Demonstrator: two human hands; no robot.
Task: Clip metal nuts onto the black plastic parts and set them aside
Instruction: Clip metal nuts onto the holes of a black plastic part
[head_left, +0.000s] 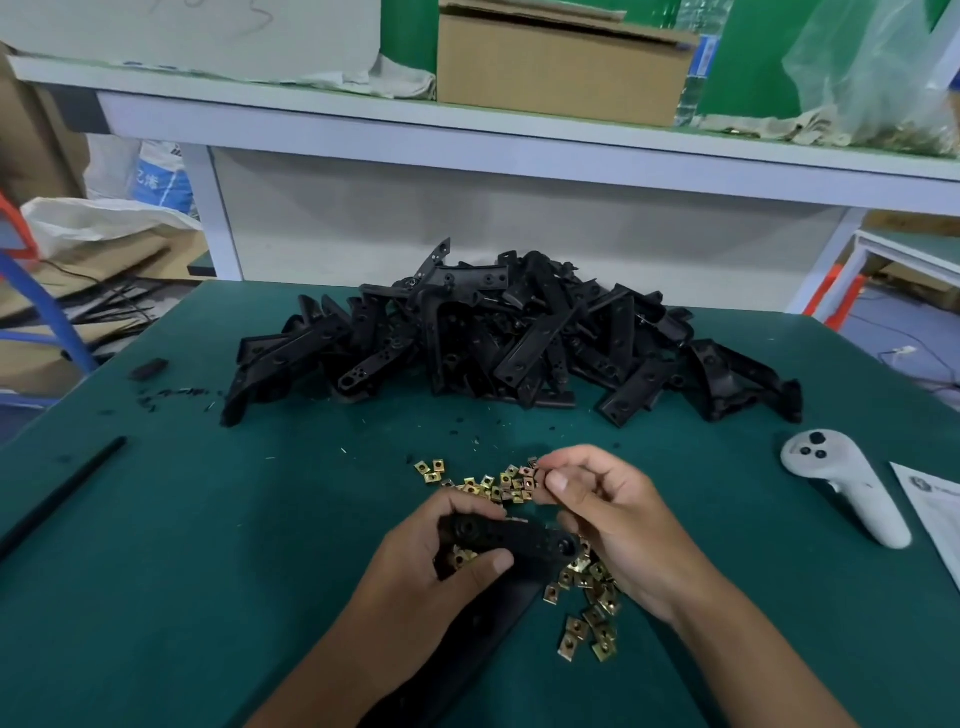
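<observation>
A big heap of black plastic parts (498, 338) lies at the far middle of the green table (208, 519). Brass-coloured metal nuts (488, 483) are scattered in front of it, and more metal nuts (587, 608) trail toward me. My left hand (431, 577) grips one black plastic part (519, 535) flat across its fingers, with a few nuts cupped in the palm. Just right of it, my right hand (613, 514) pinches a single nut (532, 462) between thumb and forefinger, above the scattered ones.
A white handheld controller (847, 483) lies at the right, beside a printed sheet (935, 514). A thin black rod (62, 493) and a small black piece (148, 369) lie at the left. A white shelf with a cardboard box (561, 62) stands behind the table.
</observation>
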